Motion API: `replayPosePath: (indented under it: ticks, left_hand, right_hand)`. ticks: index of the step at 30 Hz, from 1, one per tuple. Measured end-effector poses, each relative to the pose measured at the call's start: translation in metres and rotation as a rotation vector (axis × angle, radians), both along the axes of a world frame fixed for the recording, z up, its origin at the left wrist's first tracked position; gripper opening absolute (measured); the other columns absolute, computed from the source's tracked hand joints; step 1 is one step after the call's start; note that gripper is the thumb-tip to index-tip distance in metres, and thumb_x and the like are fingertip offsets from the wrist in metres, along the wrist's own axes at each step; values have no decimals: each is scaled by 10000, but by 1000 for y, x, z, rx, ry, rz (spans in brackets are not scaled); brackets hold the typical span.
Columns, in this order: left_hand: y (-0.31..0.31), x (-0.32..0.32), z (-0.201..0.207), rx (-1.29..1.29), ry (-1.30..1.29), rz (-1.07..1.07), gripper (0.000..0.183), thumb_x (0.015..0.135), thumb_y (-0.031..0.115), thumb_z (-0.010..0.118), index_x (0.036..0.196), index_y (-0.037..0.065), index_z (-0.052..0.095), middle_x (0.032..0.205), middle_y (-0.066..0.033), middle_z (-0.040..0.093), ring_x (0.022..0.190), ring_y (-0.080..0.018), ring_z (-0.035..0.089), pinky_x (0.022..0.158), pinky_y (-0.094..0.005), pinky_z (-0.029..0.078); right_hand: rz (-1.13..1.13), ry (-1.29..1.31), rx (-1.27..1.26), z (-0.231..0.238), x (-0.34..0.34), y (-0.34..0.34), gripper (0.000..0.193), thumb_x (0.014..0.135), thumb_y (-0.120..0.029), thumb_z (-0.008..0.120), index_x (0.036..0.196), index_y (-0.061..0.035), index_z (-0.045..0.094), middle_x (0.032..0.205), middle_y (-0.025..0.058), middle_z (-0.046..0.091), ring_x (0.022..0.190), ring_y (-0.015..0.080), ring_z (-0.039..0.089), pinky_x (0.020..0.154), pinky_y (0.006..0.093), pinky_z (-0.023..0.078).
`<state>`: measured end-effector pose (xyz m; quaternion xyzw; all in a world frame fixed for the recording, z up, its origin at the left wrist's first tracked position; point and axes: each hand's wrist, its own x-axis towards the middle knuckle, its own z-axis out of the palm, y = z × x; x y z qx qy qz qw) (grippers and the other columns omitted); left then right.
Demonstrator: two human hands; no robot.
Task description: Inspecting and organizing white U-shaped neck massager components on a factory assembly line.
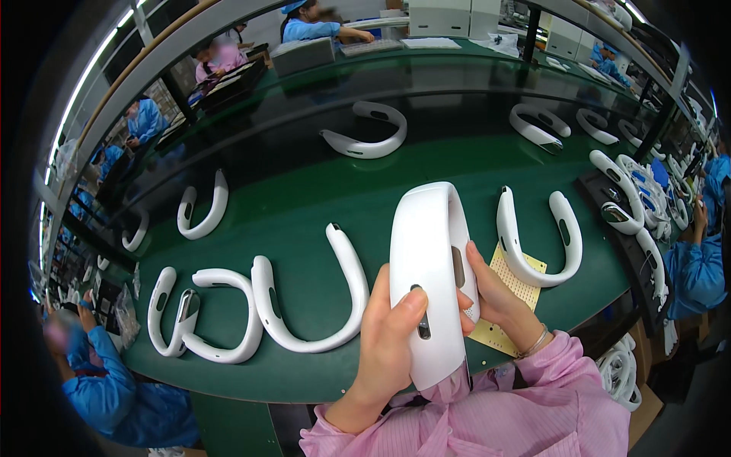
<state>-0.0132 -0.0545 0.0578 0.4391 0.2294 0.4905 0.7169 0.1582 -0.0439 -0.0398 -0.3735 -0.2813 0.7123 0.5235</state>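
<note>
Upright in front of my chest, a white U-shaped neck fan (426, 221) is held between both hands. My left hand (387, 331) is closed around its near side, with the thumb pressed by a small dark button above an oval window. On the other side my right hand (499, 297) grips the inner arm, its fingers partly hidden behind the white shell. Just right of it, another neck fan (567, 263) lies on a yellow dotted sheet (491, 337). To the left, a similar neck fan (312, 339) rests on the green table (304, 381).
More neck fans stand at the left (236, 352) and along the far side (373, 148). A dark tray (651, 301) with white parts borders the right edge. Co-workers in blue sit at the left (114, 396) and right (697, 270); a metal rail crosses above.
</note>
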Motion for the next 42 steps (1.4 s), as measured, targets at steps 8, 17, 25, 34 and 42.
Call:
replayPosePath:
  ticks: [8,17,25,34,42]
  left_hand:
    - [-5,-8,-7,-18,-20,-36,486,833,279,450,1146,-84,374,746,-232,576,553,-280,610,491,-342,522]
    - [16,-42,-63,39,-136,81,481,911,288,411,1282,-13,352,1133,-163,501,720,-234,594,581,-371,515]
    - [35,-26,-104,-290,-198,201,304,951,231,440,1187,79,324,1028,-102,488,764,-182,536,631,-352,502]
    - [26,-15,-105,-580,-148,-2,378,956,379,385,1097,36,457,704,-97,556,612,-185,592,517,-269,517]
    - [16,-37,-63,-217,-64,-109,928,743,507,666,1414,93,178,1309,-221,379,913,-415,603,575,-389,558]
  right_hand:
    - [-71,-70,24,-1,1,-2,602,964,-492,184,1168,-5,475,894,86,588,785,168,611,730,304,523]
    - [-163,-366,188,21,23,-31,521,956,-429,362,1258,-5,392,963,63,564,813,124,574,724,274,482]
    - [204,-305,243,112,12,-61,566,963,-215,416,1429,-21,158,1078,104,536,869,131,582,704,227,473]
    - [-25,-1125,835,119,6,-59,530,827,-102,578,1317,7,411,1288,187,451,1196,318,447,967,404,376]
    - [-296,-1077,1073,95,48,-22,403,638,-117,689,980,-4,508,956,93,498,820,219,507,752,271,419]
